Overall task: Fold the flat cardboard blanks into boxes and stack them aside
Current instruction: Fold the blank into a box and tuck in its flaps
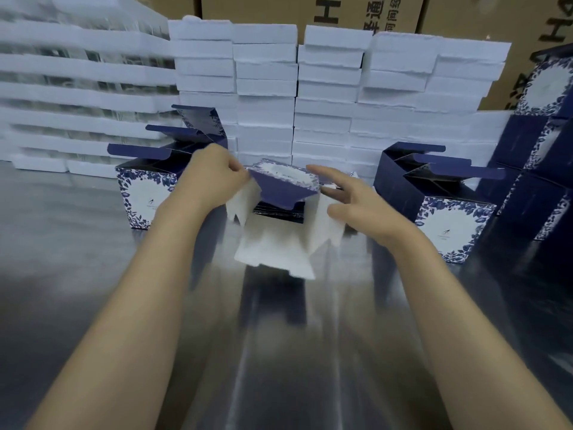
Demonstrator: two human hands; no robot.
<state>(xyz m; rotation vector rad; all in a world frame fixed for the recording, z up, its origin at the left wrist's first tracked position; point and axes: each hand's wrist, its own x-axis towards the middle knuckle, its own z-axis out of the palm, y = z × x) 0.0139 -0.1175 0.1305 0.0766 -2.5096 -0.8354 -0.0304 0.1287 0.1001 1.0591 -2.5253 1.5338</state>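
Observation:
A flat blue-and-white floral cardboard blank point(283, 181) is lifted at its left edge off a dark pile of blanks point(279, 212) lying on torn white wrapping paper point(273, 246). My left hand point(214, 175) pinches that left edge. Beside the blank's right edge hovers my right hand point(356, 201), fingers spread and holding nothing. Folded boxes with their lids up stand to the left point(145, 190) and to the right point(446, 218) of the pile.
White foam trays point(325, 88) are stacked in a wall behind the pile and at far left. More dark blue boxes point(539, 181) are stacked at the right edge. Brown cartons point(310, 10) stand behind. The shiny metal table point(279, 352) stretches toward me.

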